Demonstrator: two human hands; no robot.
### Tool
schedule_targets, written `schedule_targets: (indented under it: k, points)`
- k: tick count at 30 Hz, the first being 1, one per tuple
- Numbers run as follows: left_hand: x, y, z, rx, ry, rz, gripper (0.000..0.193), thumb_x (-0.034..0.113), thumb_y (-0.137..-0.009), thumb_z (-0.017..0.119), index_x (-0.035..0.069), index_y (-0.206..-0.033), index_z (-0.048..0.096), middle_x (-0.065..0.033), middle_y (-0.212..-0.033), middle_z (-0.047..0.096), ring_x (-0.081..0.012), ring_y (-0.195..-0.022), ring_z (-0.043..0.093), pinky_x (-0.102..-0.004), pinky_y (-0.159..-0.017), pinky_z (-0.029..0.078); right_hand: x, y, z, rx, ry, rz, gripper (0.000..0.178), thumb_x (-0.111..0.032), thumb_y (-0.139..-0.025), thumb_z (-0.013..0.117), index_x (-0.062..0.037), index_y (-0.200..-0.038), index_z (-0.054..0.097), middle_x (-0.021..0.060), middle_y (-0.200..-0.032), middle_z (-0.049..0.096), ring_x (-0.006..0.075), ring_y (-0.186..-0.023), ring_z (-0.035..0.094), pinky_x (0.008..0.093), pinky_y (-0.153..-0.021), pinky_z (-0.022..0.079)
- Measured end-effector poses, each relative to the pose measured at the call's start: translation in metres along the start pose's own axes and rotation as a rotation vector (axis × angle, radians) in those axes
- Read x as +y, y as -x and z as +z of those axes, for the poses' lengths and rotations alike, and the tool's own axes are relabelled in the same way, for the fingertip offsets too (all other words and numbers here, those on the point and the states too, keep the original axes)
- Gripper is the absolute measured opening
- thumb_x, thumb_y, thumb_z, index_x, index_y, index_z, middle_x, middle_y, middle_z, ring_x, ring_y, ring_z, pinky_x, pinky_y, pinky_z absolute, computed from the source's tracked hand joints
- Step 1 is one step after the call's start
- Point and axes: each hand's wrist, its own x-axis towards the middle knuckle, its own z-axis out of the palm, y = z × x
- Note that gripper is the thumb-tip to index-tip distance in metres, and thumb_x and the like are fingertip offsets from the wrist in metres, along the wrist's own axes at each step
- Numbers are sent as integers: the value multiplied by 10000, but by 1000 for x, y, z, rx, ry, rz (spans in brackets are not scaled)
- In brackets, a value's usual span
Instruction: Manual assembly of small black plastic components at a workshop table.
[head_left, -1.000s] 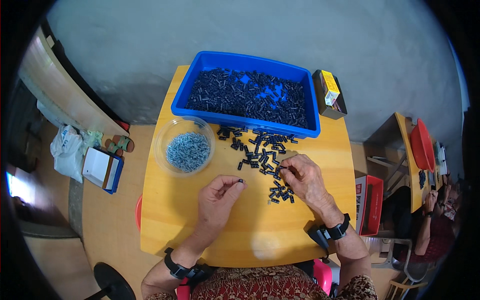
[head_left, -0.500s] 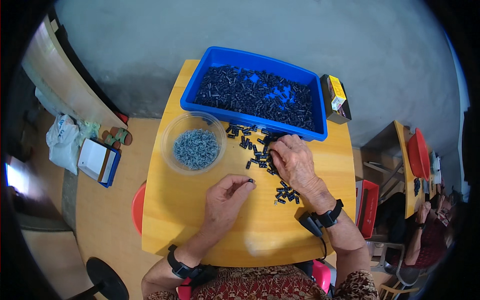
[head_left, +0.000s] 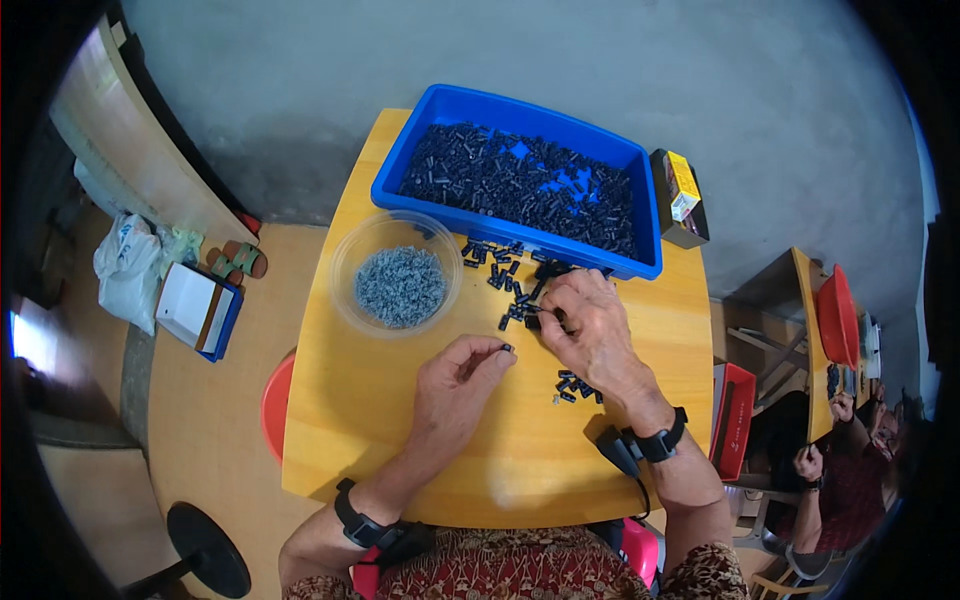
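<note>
My left hand (head_left: 452, 392) is closed in a pinch, with a small black cylindrical piece (head_left: 507, 348) showing at the fingertips. To its right, my right hand (head_left: 597, 328) bends over a scatter of short black cylinders (head_left: 498, 276) on the table. Its thumb and forefinger close on a dark piece (head_left: 537, 309) that they partly hide. Beneath the right wrist sits a smaller group of black cylinders (head_left: 578, 387). Behind both hands stands a blue tub (head_left: 560, 247) of many more such pieces. A clear round bowl (head_left: 345, 292) holds small grey metallic bits (head_left: 400, 286).
The yellow wooden table (head_left: 400, 360) carries everything within reach. At the tub's right is a dark box (head_left: 684, 238) with a yellow carton (head_left: 682, 178) on top. A red stool (head_left: 275, 405) stands left, a red bin (head_left: 737, 420) right. Another person (head_left: 850, 480) works at the far right.
My right fingers have drawn slightly toward me from the scatter, and a dark piece now shows between them. My left hand keeps its pinch. The other person's hands have shifted.
</note>
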Motion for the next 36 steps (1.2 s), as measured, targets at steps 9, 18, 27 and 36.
schedule_targets:
  k: [9,18,27,36]
  points:
    - [-6,-3,1,10,61,52,142,41,-920,638,-24,-1046,642,-41,-965,677,-96,-904,620,-232,-825,495,-48,15,-15,-53,-147,-78,161,12,-740,680,-36,-852,575,104,-757,584,290,-710,569,387,-683,473]
    - [-3,-2,0,-5,37,19,161,27,-893,669,-16,-1047,652,-24,-957,674,-69,-866,605,-213,-786,494,-52,19,-12,-86,-229,-4,163,25,-744,696,-25,-863,595,105,-787,615,298,-738,595,387,-696,483]
    - [-5,-4,-1,-16,311,-100,183,44,-876,688,-7,-1048,649,-32,-950,668,-85,-886,613,-216,-817,480,-54,38,3,42,-556,350,111,4,-794,732,-8,-883,668,83,-828,668,191,-745,627,290,-669,493]
    - [-8,-1,1,-58,425,-119,186,52,-892,674,6,-1069,642,-72,-992,683,-148,-918,648,-271,-856,508,-54,41,-1,137,-785,558,82,15,-828,697,1,-905,672,43,-814,651,92,-733,599,229,-639,477]
